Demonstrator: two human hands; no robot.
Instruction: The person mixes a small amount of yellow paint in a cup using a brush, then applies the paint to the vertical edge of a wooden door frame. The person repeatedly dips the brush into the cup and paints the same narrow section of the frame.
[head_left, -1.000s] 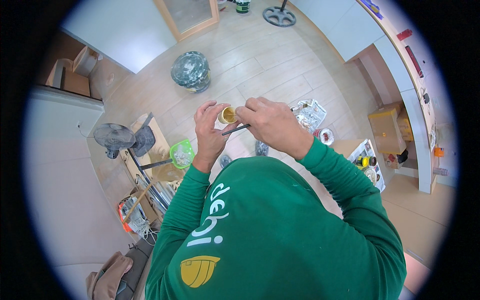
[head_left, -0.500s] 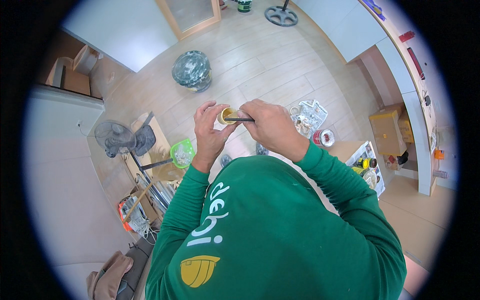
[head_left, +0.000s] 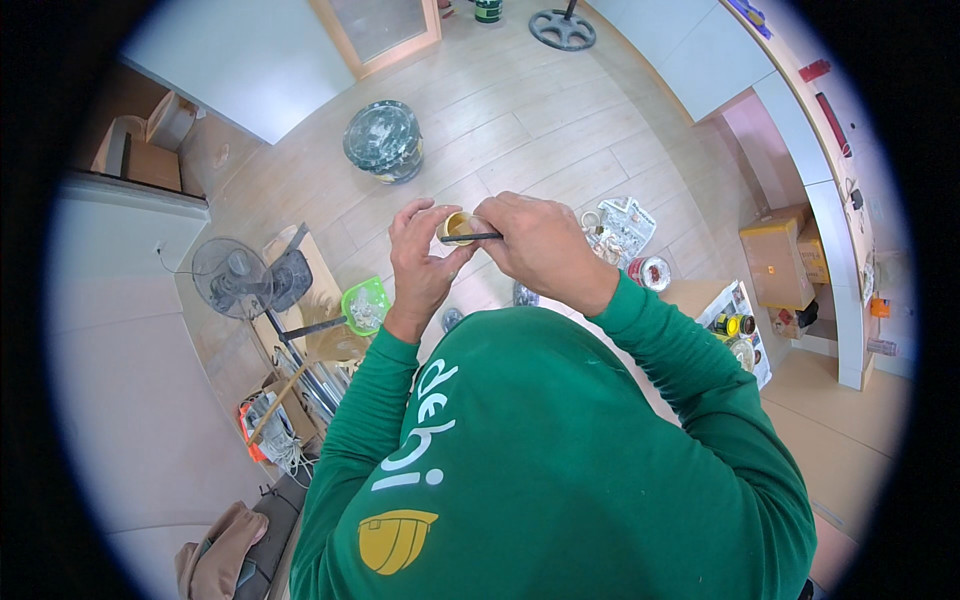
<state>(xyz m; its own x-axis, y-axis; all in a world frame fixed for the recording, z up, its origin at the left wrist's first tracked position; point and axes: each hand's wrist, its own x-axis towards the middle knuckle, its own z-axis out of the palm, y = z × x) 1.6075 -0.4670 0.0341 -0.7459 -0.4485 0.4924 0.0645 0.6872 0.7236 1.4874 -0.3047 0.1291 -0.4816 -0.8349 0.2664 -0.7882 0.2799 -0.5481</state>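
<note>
My left hand (head_left: 420, 258) grips a small round yellowish container (head_left: 458, 226), held up in front of my chest. My right hand (head_left: 540, 248) holds a thin dark stick-like tool (head_left: 470, 238), whose tip lies across the container's open mouth. The two hands are close together, almost touching. Both forearms wear green sleeves that come up from the lower edge of the view.
Below on the wooden floor are a dark marbled round bucket (head_left: 383, 140), a standing fan (head_left: 235, 275), a green dustpan (head_left: 365, 305), a clear plastic packet (head_left: 620, 228), a red-and-white tape roll (head_left: 650, 272), a cardboard box (head_left: 775, 262) and a bundle of tools (head_left: 275, 420).
The tool's tip has shifted slightly across the container's mouth. Both hands stay together at nearly the same spot, drifting a little lower.
</note>
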